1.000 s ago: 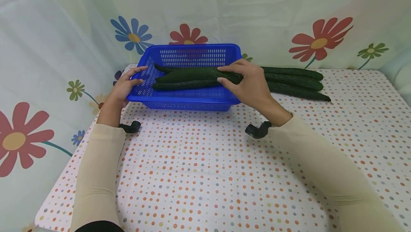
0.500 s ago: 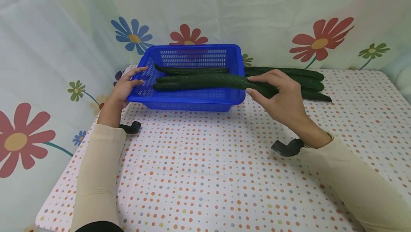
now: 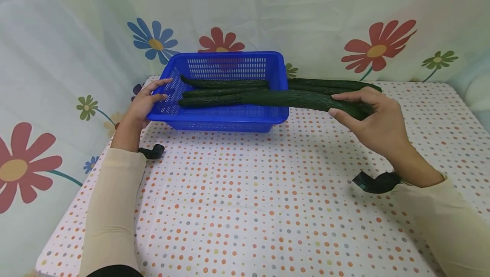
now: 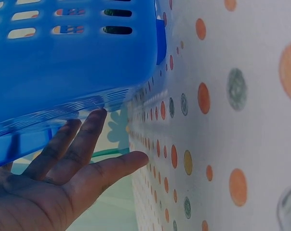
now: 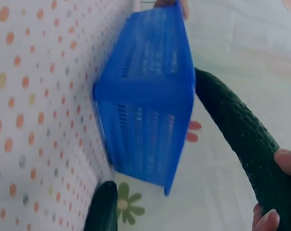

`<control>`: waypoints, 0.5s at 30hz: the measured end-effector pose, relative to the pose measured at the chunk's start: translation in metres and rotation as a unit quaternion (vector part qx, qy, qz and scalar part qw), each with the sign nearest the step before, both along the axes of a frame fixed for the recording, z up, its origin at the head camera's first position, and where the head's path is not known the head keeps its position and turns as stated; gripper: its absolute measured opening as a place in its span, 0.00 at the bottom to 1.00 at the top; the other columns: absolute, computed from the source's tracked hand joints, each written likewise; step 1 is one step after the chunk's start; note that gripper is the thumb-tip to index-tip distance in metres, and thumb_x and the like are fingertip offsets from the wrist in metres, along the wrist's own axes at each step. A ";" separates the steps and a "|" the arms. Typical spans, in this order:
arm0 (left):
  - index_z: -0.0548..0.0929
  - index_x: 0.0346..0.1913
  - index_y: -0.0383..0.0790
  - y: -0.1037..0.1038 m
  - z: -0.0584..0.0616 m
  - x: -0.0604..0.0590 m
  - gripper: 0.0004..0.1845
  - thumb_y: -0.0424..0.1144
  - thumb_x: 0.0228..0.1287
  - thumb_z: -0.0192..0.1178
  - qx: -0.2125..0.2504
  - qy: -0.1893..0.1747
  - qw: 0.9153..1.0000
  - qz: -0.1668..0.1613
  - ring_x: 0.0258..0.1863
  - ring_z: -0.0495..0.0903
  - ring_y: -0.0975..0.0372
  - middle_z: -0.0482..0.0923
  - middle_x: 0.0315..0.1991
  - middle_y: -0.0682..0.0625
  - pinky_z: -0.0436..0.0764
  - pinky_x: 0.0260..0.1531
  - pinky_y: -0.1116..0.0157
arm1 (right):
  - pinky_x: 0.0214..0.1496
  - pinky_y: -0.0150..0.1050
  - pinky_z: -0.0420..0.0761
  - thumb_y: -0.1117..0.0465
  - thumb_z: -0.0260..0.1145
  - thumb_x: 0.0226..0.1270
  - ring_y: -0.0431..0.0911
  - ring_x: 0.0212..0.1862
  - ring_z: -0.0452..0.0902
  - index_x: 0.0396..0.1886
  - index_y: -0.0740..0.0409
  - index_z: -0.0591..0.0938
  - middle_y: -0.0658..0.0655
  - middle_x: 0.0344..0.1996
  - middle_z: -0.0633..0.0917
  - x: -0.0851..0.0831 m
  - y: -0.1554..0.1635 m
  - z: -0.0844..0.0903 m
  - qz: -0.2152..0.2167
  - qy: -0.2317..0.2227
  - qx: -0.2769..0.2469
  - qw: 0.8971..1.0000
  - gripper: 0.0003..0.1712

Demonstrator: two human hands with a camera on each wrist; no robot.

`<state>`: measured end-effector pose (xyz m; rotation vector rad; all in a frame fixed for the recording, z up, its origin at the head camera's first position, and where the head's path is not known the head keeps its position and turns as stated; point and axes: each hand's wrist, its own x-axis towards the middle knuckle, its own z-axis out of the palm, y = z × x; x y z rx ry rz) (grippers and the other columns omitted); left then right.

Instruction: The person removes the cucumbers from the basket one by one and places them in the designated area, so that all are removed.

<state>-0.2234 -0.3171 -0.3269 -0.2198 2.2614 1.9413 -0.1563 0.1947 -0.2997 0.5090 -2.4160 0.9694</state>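
1. No text, label, brand, number or sign can be read in any of the views.
2. The blue basket (image 3: 226, 117) bears no lettering, and the dotted tablecloth (image 3: 245, 209) and flowered backdrop (image 3: 377, 49) carry patterns only.

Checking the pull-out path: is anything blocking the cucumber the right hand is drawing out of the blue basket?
Only the basket right rim, which the cucumber crosses; the right hand grips its free end.
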 end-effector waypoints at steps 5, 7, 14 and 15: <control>0.69 0.62 0.65 0.000 0.001 -0.001 0.24 0.36 0.68 0.47 0.012 -0.001 1.000 -0.004 0.66 0.58 0.43 0.45 0.73 0.52 0.84 0.34 0.61 | 0.33 0.27 0.61 0.57 0.71 0.52 0.22 0.27 0.70 0.47 0.48 0.84 0.28 0.34 0.75 -0.013 0.019 0.000 -0.022 -0.022 -0.037 0.999 0.19; 0.69 0.62 0.65 0.000 0.001 -0.001 0.24 0.36 0.68 0.47 0.002 -0.003 1.000 0.002 0.66 0.58 0.43 0.44 0.73 0.53 0.84 0.32 0.61 | 0.37 0.24 0.64 0.58 0.71 0.52 0.22 0.19 0.70 0.48 0.48 0.83 0.28 0.35 0.76 -0.018 0.027 0.000 -0.031 -0.034 -0.055 0.997 0.20; 0.69 0.62 0.65 0.000 0.002 0.000 0.24 0.36 0.68 0.46 -0.003 -0.003 1.000 0.002 0.66 0.58 0.43 0.44 0.73 0.53 0.84 0.33 0.61 | 0.43 0.18 0.71 0.55 0.70 0.53 0.25 0.13 0.72 0.50 0.47 0.82 0.26 0.34 0.76 -0.029 0.052 0.004 -0.080 -0.082 -0.075 0.991 0.21; 0.69 0.62 0.65 0.000 0.002 0.000 0.23 0.36 0.68 0.46 -0.001 -0.003 1.000 0.002 0.67 0.58 0.43 0.44 0.73 0.53 0.83 0.33 0.61 | 0.37 0.18 0.71 0.55 0.70 0.53 0.26 0.13 0.72 0.51 0.47 0.82 0.26 0.33 0.76 -0.030 0.055 0.004 -0.087 -0.089 -0.075 0.989 0.22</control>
